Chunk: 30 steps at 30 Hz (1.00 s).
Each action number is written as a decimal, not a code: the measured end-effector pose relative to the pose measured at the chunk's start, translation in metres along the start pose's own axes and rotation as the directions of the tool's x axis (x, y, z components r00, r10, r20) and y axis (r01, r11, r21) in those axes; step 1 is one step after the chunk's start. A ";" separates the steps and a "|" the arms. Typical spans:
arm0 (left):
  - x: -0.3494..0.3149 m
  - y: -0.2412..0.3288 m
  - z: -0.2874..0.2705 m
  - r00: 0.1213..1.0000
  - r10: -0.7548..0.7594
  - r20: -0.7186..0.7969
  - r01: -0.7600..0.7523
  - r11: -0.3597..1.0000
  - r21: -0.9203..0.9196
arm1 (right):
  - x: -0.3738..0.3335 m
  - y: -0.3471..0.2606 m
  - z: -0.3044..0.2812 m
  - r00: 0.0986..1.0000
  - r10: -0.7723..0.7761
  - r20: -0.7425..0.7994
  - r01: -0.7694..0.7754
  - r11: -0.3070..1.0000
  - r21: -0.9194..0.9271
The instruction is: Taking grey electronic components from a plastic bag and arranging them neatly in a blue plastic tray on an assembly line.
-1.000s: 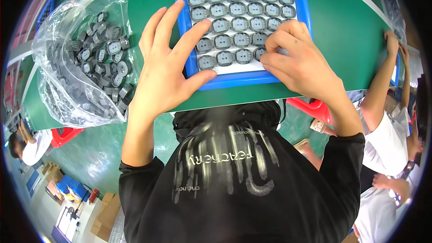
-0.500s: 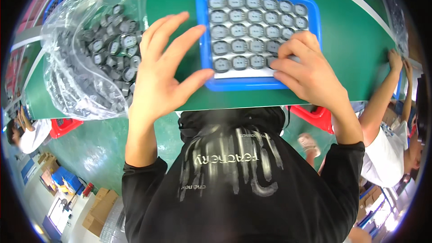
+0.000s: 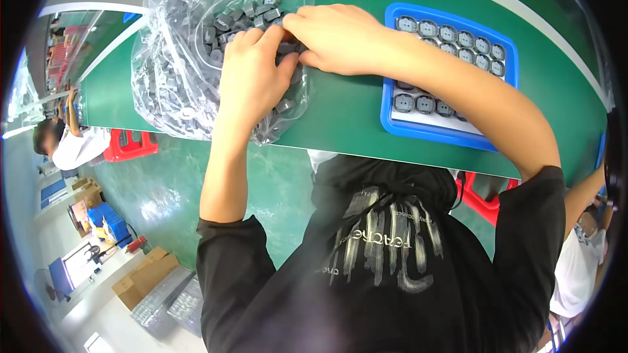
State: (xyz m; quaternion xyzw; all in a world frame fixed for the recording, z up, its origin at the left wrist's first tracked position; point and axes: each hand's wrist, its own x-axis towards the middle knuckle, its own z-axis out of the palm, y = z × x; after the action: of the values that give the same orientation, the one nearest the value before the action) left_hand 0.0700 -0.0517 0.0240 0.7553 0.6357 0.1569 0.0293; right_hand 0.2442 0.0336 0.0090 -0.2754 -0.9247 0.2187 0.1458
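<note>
With both hands in the plastic bag (image 3: pixel 190 59), I judged the left hand (image 3: pixel 252 78), fingers spread loose, should steady it while the right hand (image 3: pixel 337 36), grip closed on grey parts (image 3: pixel 252 13), lifted cleanly.

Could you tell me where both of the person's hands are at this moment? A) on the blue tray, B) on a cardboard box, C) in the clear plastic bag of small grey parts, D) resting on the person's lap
C: the left hand and right hand both rest on the grey parts in the clear plastic bag, away from the blue tray.
</note>
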 end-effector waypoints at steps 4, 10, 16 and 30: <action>0.001 -0.009 0.003 0.997 0.042 -0.062 -0.043 0.999 -0.028 | 0.005 0.020 -0.008 0.993 -0.118 0.018 0.113 0.981 0.155; -0.005 0.010 -0.024 0.972 -0.027 -0.232 -0.005 0.991 -0.136 | -0.097 0.039 -0.111 0.957 0.185 -0.225 -0.017 0.806 0.592; -0.017 0.069 0.008 0.975 0.127 -0.182 -0.186 0.915 -0.358 | -0.253 0.043 -0.126 0.629 0.674 -0.387 -0.401 0.708 0.581; -0.021 0.088 0.036 0.957 0.203 -0.205 -0.255 0.928 -0.271 | -0.326 0.049 -0.059 0.707 0.456 -0.540 -0.552 0.833 -0.020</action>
State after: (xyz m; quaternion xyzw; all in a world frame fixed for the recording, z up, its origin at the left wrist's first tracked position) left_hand 0.1601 -0.0836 0.0072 0.7951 0.5124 0.3174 0.0674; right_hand 0.5514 -0.0971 -0.0125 -0.5783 -0.7557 0.0841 0.2958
